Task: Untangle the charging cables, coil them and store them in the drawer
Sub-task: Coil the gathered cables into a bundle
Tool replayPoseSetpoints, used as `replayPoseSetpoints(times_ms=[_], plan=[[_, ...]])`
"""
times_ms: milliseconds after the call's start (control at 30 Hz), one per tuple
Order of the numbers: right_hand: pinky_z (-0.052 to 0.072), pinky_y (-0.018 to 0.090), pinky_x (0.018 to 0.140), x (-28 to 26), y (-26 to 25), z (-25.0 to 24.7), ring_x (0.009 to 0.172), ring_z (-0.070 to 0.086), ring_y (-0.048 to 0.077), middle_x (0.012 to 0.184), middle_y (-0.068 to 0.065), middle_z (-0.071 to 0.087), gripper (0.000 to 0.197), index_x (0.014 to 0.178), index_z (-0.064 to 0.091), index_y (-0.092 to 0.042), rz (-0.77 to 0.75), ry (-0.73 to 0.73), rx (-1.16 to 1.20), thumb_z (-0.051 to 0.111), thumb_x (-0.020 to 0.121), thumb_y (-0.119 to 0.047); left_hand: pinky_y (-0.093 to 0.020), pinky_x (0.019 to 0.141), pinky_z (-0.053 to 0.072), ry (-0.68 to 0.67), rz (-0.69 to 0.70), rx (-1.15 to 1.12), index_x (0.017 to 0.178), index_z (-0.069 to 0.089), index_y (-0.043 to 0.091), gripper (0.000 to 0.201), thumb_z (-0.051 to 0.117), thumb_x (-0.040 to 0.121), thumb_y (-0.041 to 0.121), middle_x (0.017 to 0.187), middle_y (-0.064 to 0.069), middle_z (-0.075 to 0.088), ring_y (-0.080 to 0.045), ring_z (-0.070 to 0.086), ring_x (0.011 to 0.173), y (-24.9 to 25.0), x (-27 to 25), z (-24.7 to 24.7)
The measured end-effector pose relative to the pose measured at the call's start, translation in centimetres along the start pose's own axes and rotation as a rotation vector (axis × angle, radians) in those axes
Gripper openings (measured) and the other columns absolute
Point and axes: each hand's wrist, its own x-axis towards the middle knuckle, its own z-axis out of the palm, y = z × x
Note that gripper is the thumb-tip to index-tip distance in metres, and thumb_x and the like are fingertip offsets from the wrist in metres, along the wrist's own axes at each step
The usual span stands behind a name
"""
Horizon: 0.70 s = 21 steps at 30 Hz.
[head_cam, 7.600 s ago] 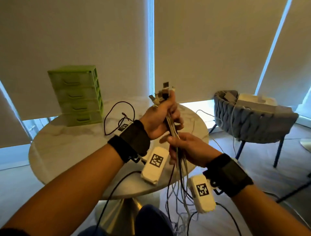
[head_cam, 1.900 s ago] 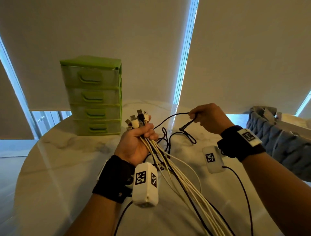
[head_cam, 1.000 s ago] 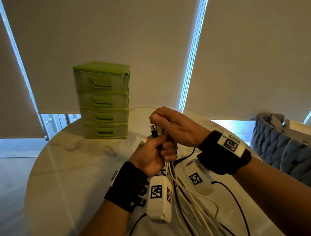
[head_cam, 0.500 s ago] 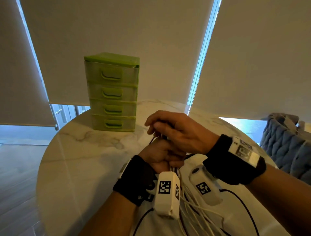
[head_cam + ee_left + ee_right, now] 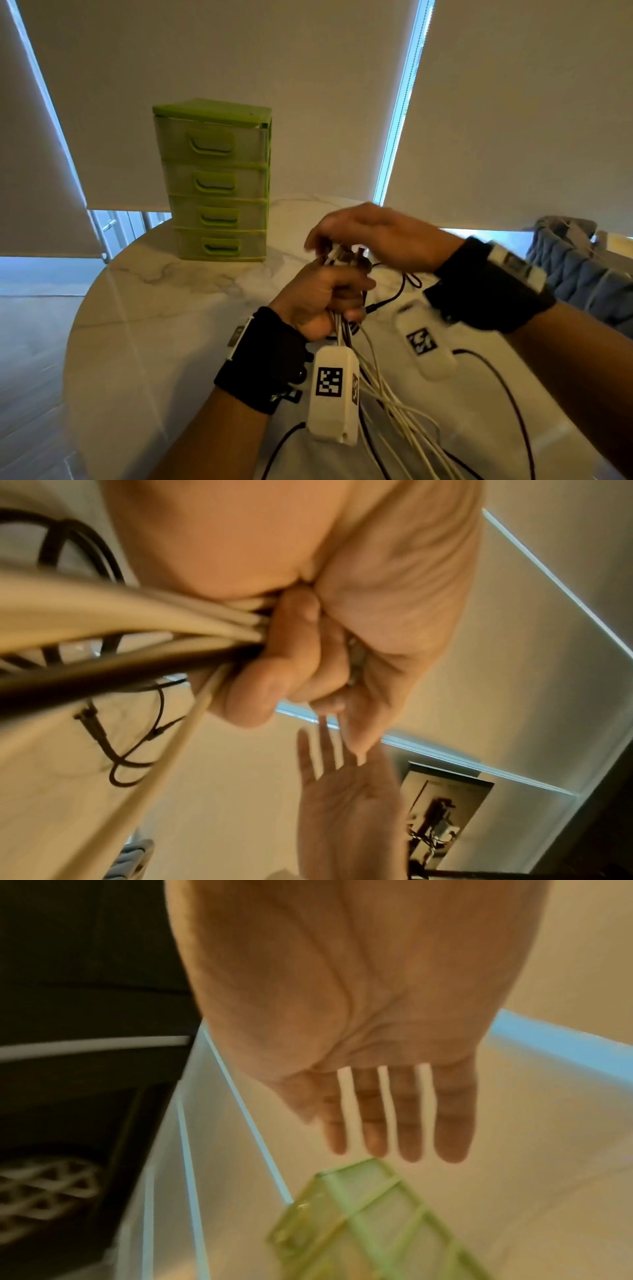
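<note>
My left hand [image 5: 325, 298] grips a bundle of white and black charging cables [image 5: 387, 394] near their plug ends [image 5: 346, 255], which stick up above the fist. In the left wrist view the curled fingers [image 5: 270, 669] clamp the cable bundle [image 5: 120, 623]. My right hand [image 5: 373, 233] hovers just above the plugs with straight, spread fingers [image 5: 407, 1123] and holds nothing. A thin black cable [image 5: 397, 291] lies looped on the table behind the left hand. The green drawer unit [image 5: 215, 181] stands at the back of the table, all drawers closed.
The round marble table [image 5: 144, 325] carries the drawer unit and cables; its left part is bare. A grey woven chair [image 5: 582, 267] stands at the right. Window blinds hang behind the table.
My right hand, which was curled over the plug ends, has opened and lifted slightly off them. The left hand keeps its grip on the bundle.
</note>
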Motion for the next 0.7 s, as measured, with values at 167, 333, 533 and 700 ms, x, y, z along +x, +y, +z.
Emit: replayPoseSetpoints(times_ms=[167,333,533,700], plan=[[0.051,0.038,0.090,-1.3,5.4,-5.8,0.104,0.063,0.026,0.109,0.004,0.066,0.016,0.103,0.065,-0.023,0.458,0.220,-0.204,0.049,0.099,-0.019,-0.020,0.037,0.026,0.208,-0.001,-0.046,0.058,0.031,0.021,0.041,0.053,0.089,0.006,0.040,0.009,0.018,-0.006,0.015,0.031,0.2,0.6,-0.6],[0.038,0.031,0.106,-2.6,11.7,-4.3,0.122,0.050,0.020,0.131,-0.001,0.054,0.039,0.126,0.057,-0.020,0.857,-0.117,-0.748,0.065,0.089,-0.030,-0.019,0.036,0.028,0.255,0.027,-0.141,0.060,0.030,0.021,0.039,0.054,0.090,0.014,0.037,0.010,0.019,-0.005,0.017,0.029,0.1,1.0,-1.2],[0.048,0.033,0.096,-3.1,12.4,-5.3,0.092,0.062,0.011,0.097,-0.008,0.071,0.015,0.094,0.071,-0.023,0.740,0.031,-0.499,0.057,0.093,-0.029,-0.020,0.038,0.031,0.249,0.027,-0.135,0.066,0.045,0.015,0.026,0.062,0.082,0.026,0.039,0.009,0.021,-0.005,0.018,0.030,0.2,1.0,-1.4],[0.051,0.030,0.088,-3.7,13.1,-3.3,0.078,0.062,0.011,0.090,-0.001,0.069,0.025,0.107,0.066,-0.020,0.834,-0.252,-0.494,0.065,0.087,-0.034,-0.020,0.038,0.032,0.262,-0.006,-0.111,0.076,0.055,0.010,0.020,0.064,0.079,0.028,0.039,0.008,0.021,-0.006,0.018,0.030,0.0,1.1,-1.4]])
